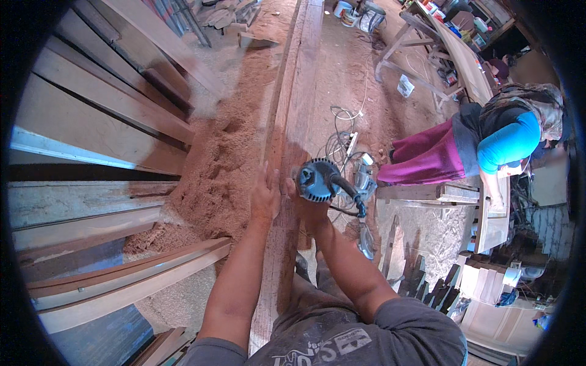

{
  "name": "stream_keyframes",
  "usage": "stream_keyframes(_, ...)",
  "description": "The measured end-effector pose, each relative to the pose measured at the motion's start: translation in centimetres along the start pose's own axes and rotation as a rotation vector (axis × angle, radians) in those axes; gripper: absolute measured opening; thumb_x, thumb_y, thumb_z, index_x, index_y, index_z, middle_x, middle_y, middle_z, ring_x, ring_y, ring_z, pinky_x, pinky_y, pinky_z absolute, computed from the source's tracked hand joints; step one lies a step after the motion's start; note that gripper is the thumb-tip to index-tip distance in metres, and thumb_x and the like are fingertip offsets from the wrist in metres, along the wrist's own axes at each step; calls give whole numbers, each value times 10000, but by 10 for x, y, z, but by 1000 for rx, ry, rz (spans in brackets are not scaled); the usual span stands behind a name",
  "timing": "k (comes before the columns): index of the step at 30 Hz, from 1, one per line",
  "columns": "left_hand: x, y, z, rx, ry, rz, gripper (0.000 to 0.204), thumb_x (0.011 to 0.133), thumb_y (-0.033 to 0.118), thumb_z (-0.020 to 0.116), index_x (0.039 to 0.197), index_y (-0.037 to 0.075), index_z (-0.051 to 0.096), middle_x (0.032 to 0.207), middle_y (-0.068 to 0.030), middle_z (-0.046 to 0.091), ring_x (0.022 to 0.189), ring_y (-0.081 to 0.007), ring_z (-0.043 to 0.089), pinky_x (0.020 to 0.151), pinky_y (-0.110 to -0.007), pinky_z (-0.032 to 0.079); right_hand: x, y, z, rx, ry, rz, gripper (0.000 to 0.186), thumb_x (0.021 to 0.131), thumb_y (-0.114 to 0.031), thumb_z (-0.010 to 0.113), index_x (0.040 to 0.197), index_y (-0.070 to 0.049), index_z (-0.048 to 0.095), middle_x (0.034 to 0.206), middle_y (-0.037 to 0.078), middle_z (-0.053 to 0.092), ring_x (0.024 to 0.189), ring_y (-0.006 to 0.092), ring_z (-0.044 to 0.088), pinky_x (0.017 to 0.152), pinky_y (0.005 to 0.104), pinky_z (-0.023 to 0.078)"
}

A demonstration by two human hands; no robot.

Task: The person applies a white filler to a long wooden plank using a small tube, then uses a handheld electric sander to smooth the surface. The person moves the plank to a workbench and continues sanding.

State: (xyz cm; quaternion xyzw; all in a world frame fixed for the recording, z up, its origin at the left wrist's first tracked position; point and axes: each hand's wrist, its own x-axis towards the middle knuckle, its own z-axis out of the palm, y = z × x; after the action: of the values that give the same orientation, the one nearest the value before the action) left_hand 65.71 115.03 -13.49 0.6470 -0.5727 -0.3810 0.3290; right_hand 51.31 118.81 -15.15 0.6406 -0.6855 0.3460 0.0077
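A long reddish-brown wooden beam (299,91) runs away from me through the middle of the view. My left hand (265,194) lies along the beam's left edge, fingers stretched forward and holding nothing. On the beam's right side, my right hand (308,207) is at a corded power tool (316,181) with a round, dark, ribbed housing. The housing hides most of this hand's fingers, but they appear wrapped around the tool's near side. A thick black cord leaves the tool toward the right. Its working end against the wood is hidden.
Sawdust (210,165) covers the floor left of the beam. Planks (97,128) lean along the left. Tangled cables and a power strip (352,143) lie to the right. Another person in a blue top (510,141) bends over a workbench (488,229); a trestle (406,46) stands farther back.
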Motion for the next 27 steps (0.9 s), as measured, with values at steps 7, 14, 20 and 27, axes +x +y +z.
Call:
stream_keyframes(7, -2, 9, 11, -4, -16, 0, 699, 1105, 547, 537, 1558, 15, 546, 1553, -316, 552, 1458, -467, 528, 1222, -492, 420, 26, 57, 34, 862, -225, 362, 403, 1072, -268, 685, 1413, -71, 599, 1449, 114, 640, 1248, 243, 662, 1051, 559, 560)
stream_keyframes(14, -6, 15, -6, 49, 20, -1, 702, 1094, 567, 547, 1553, 35, 554, 1550, -287, 567, 1428, -461, 555, 1197, -486, 440, 104, -16, -8, 887, 180, 269, 321, 848, -104, 935, 1099, -30, 750, 1043, 32, 764, 904, 122, 693, 811, 294, 584)
stream_keyframes(20, -3, 18, -1, 120, 38, 31, 709, 1086, 585, 548, 1518, 24, 575, 1463, -292, 625, 1344, -474, 612, 1139, -507, 484, 158, -3, -11, 813, 114, 351, 331, 860, -183, 944, 1073, -13, 757, 997, 31, 777, 866, 133, 700, 827, 310, 580)
stream_keyframes(27, -1, 20, -10, 63, -8, -64, 723, 1070, 627, 548, 1536, 74, 577, 1473, -271, 633, 1344, -470, 618, 1132, -513, 487, 87, -35, -52, 616, 12, 353, 347, 886, -293, 921, 1042, -50, 729, 891, 24, 739, 773, 143, 682, 663, 325, 580)
